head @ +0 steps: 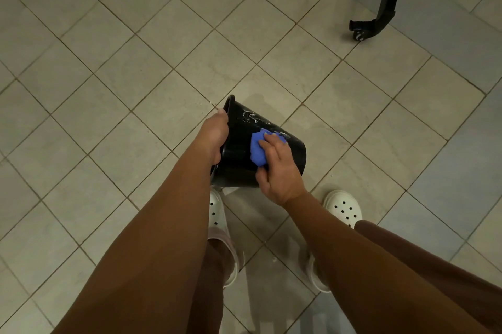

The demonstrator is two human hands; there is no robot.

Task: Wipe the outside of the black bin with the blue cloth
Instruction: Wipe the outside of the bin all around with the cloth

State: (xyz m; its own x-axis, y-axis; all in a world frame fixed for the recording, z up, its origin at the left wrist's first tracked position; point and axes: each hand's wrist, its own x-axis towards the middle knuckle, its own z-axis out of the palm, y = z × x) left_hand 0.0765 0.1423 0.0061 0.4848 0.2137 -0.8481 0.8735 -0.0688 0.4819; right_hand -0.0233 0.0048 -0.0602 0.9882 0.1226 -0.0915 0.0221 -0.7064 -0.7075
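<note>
The black bin [239, 154] is held tipped on its side above the tiled floor, its rim pointing left and its base to the right. My left hand [214, 135] grips the rim, fingers curled inside the opening. The blue cloth [256, 150] is bunched against the bin's outer wall, and my right hand [279, 170] holds it there with curled fingers. White smears show on the bin's wall above the cloth.
Beige floor tiles [135, 75] lie all around. A black stand leg with a caster foot [364, 29] stands at the upper right. My feet in white clogs [343, 207] are directly below the bin.
</note>
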